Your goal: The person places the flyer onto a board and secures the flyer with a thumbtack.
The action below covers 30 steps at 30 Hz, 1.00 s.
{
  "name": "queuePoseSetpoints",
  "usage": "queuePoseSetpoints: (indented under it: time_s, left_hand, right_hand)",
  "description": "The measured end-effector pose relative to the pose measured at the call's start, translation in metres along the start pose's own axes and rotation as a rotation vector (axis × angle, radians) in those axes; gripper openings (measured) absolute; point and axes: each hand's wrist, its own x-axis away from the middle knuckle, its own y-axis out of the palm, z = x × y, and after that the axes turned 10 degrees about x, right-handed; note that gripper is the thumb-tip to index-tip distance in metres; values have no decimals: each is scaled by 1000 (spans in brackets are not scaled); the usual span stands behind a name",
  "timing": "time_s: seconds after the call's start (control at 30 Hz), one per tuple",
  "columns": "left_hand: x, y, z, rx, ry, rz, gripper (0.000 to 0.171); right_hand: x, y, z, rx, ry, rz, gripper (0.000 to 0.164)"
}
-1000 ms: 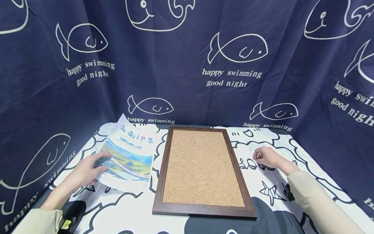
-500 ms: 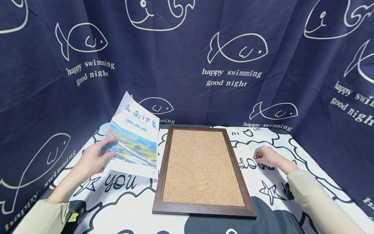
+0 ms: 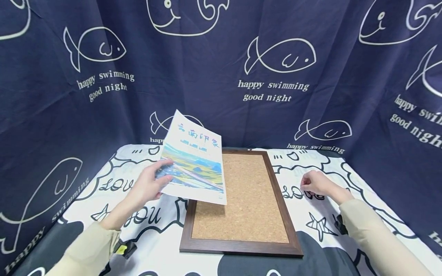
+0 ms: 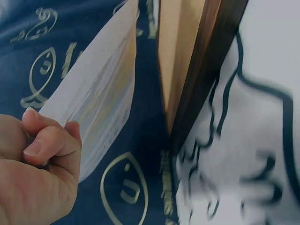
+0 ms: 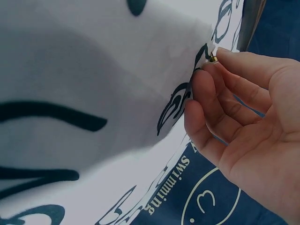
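Observation:
My left hand point(image 3: 150, 184) pinches the left edge of a printed poster point(image 3: 195, 161) with a colourful landscape and blue Chinese characters. The sheet tilts up in the air, and its right part overlaps the upper left of a cork board point(image 3: 248, 195) with a dark brown wooden frame. In the left wrist view the curled fingers point(image 4: 51, 140) hold the paper point(image 4: 105, 93) by its edge. To the right of the board, my right hand point(image 3: 317, 183) is held over the tablecloth. Its thumb and index finger pinch a tiny gold thumbtack point(image 5: 213, 58), mostly covered by the fingertips.
A white tablecloth point(image 3: 155, 245) with black doodles and lettering covers the table. Dark blue curtains point(image 3: 221, 76) with white fish drawings hang behind and at both sides. A dark strap device point(image 3: 126, 249) sits on the left wrist.
My left hand has lifted the poster off the left side of the table and carried it rightward, partly over the cork board. The right hand has stayed almost still.

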Motion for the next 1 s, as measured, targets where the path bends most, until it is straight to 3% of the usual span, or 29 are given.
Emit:
queuePoseSetpoints:
  time_s: [0.27,0.5,0.77,1.0]
  left_hand:
    - [-6,51,-1,105,-54,-54,49]
    - [-2,85,-4,140,-78,-75,47]
    - [1,110,-12,161,-107,-188,48]
    - [6,119,-14,154,-104,-270,48]
  right_hand:
    - [0,-1,0,10,32,1,10]
    - [1,0,-1,10,52,6,11]
    - [1,5,1,38,22,55,12]
    - [0,5,2,51,-15,124,12]
